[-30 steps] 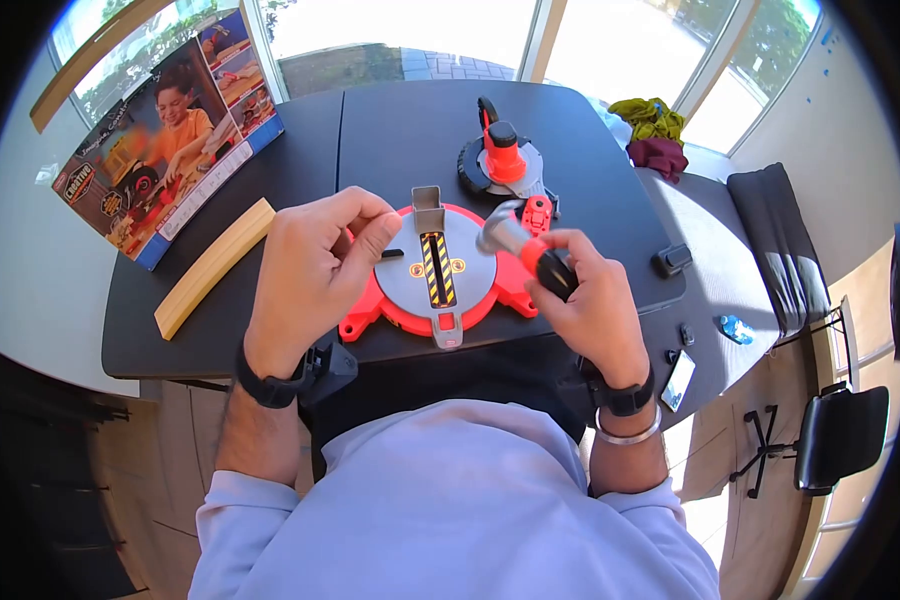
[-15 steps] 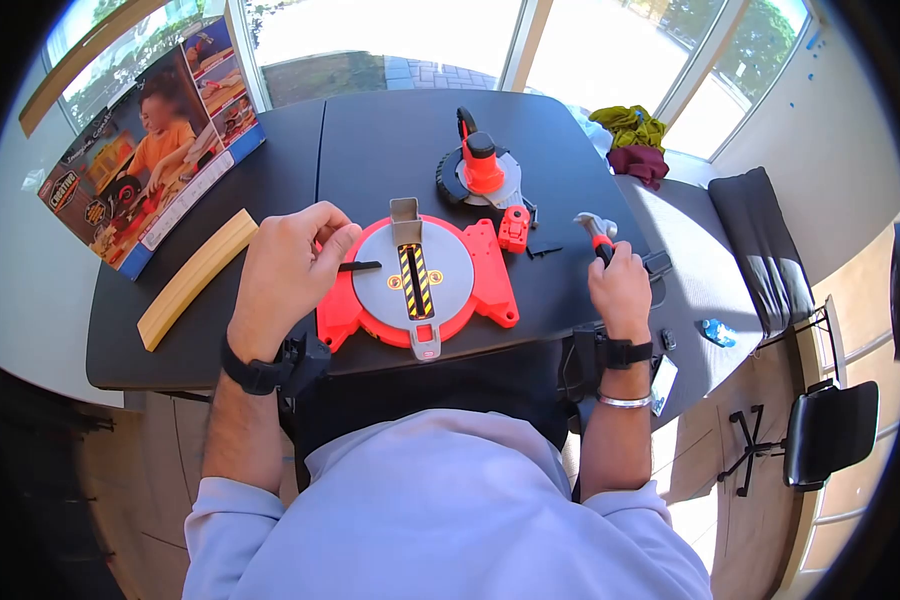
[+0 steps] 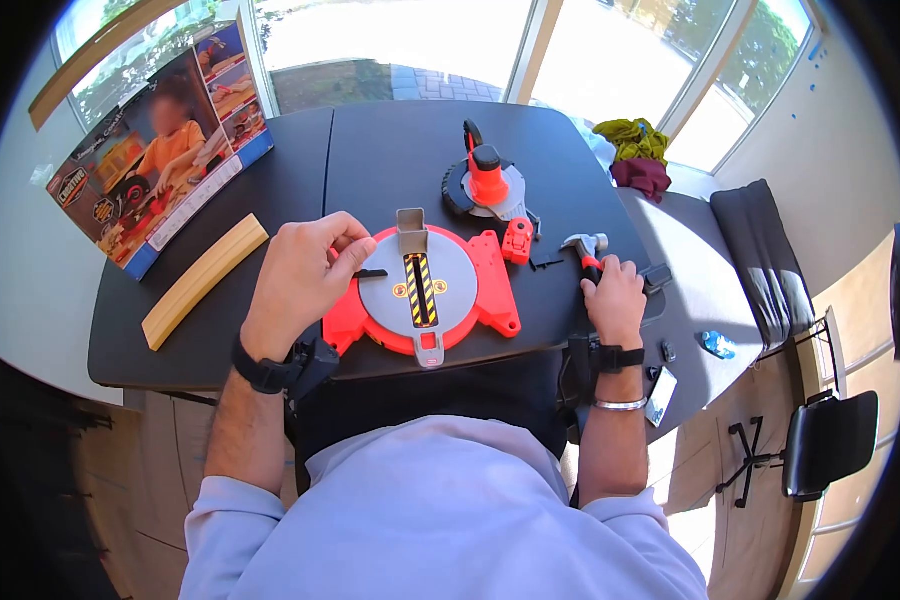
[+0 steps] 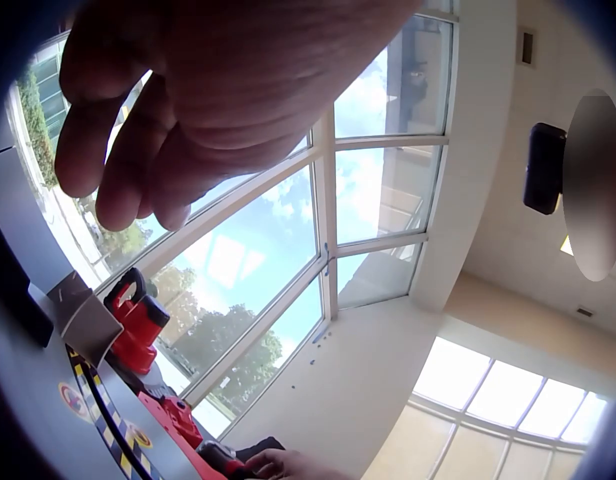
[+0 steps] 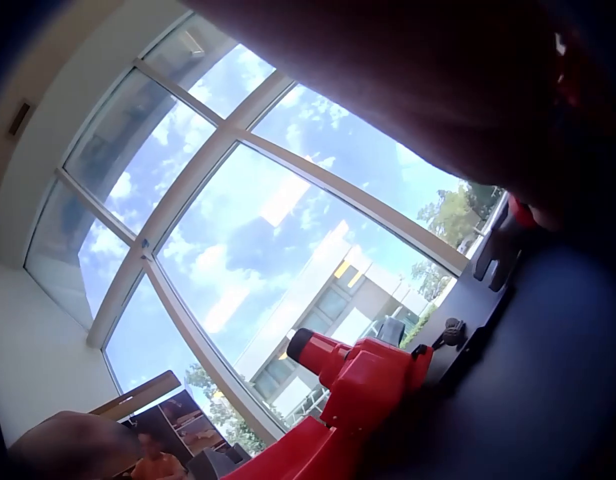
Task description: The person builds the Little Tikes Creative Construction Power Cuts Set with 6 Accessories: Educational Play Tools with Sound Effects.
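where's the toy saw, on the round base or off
Off: the toy saw sits on the table beyond the round base, bare table showing between them.

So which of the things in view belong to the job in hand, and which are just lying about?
Job in hand, it seems:
hammer, in the right hand's grip
red-and-grey base, near the left hand
toy saw
small red part

Lying about, it seems:
picture box
crumpled cloths
bottle
wooden piece, use unclear
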The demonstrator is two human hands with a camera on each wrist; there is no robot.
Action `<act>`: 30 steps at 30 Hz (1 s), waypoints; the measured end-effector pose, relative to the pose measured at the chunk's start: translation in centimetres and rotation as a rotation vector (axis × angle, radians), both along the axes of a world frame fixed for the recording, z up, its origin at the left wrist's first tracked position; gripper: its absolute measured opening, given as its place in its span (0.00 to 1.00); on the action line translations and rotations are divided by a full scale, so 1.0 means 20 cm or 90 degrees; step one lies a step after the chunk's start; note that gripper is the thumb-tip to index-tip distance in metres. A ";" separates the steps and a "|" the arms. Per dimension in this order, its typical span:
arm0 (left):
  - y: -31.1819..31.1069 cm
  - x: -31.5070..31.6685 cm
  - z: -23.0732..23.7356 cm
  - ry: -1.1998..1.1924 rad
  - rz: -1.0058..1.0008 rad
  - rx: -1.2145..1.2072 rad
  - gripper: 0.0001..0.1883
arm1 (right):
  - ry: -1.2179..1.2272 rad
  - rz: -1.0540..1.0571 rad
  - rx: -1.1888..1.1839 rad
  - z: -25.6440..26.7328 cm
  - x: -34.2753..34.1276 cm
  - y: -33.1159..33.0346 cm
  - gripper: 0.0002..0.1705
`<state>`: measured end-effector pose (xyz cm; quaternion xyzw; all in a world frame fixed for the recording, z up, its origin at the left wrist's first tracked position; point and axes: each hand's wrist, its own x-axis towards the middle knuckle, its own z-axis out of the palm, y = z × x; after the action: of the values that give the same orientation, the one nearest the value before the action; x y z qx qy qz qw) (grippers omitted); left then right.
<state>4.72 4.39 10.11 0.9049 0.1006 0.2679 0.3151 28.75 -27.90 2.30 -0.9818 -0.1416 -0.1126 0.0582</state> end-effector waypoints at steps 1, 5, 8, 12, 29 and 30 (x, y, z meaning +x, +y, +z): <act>-0.01 0.00 0.01 -0.002 0.004 0.000 0.07 | -0.050 0.049 0.018 0.03 -0.02 0.02 0.23; -0.05 0.01 0.02 0.004 0.010 -0.036 0.09 | -0.085 0.339 0.156 0.04 -0.02 0.11 0.17; -0.06 0.01 0.01 -0.024 -0.014 -0.019 0.08 | -0.015 0.369 0.167 0.02 -0.03 0.21 0.21; -0.04 0.00 0.03 -0.042 -0.020 0.000 0.07 | 0.030 0.385 0.132 -0.01 0.00 0.26 0.23; -0.28 -0.01 0.00 -0.054 -0.300 0.058 0.07 | -0.069 0.362 0.117 -0.06 0.00 0.23 0.08; -0.33 -0.01 0.00 -0.023 -0.358 0.056 0.08 | -0.073 0.359 0.126 -0.04 -0.01 0.23 0.08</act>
<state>4.49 -2.23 10.14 0.9053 -0.1715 0.1899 0.3389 28.61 -23.24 1.40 -0.8855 -0.3997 -0.1607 0.1742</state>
